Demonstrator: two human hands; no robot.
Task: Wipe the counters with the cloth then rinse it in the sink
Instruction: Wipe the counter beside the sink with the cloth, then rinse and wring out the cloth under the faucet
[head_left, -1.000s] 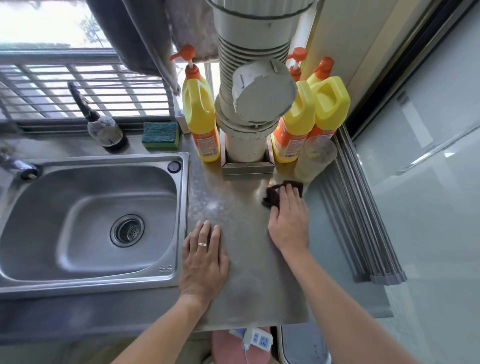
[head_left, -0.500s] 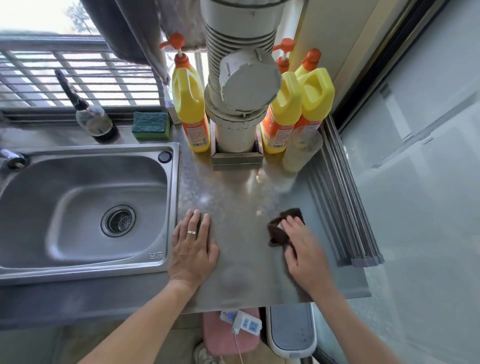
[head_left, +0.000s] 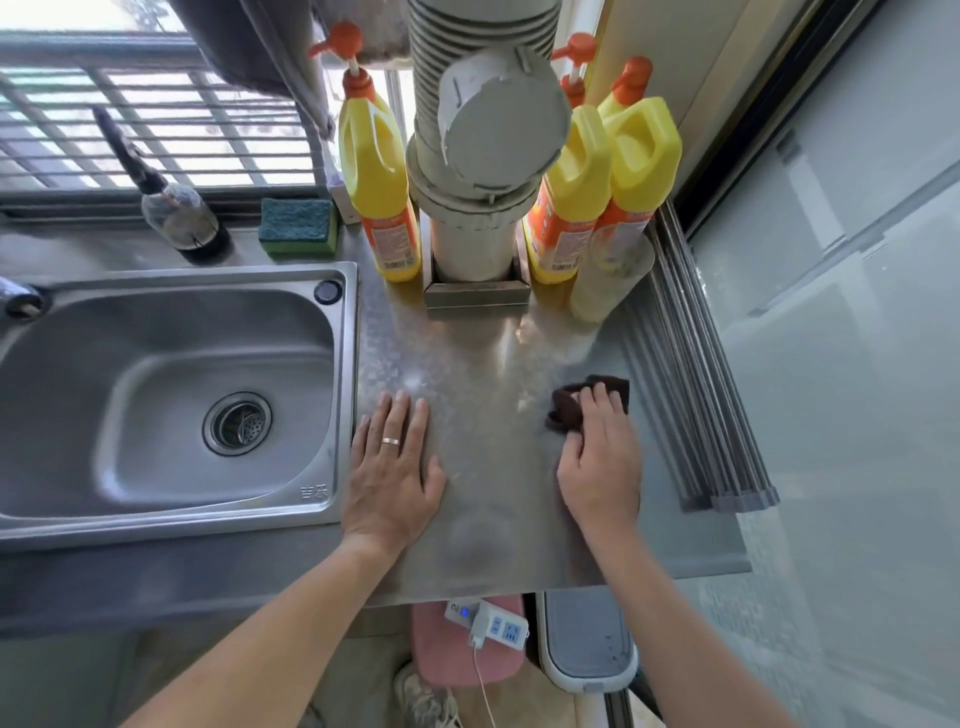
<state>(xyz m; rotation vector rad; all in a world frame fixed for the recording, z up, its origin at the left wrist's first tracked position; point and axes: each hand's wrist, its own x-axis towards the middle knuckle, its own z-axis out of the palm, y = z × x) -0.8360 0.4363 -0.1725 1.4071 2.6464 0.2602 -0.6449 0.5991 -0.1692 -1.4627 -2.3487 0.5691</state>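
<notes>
On the counter (head_left: 483, 364), both hands (head_left: 395, 467) flat

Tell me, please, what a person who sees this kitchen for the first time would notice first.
Most likely the three yellow bottles with orange caps, standing at the back of the steel counter around a wide grey pipe. Next, the two hands: the right hand presses a dark brown cloth on the counter, and the left hand lies flat beside the sink.
</notes>
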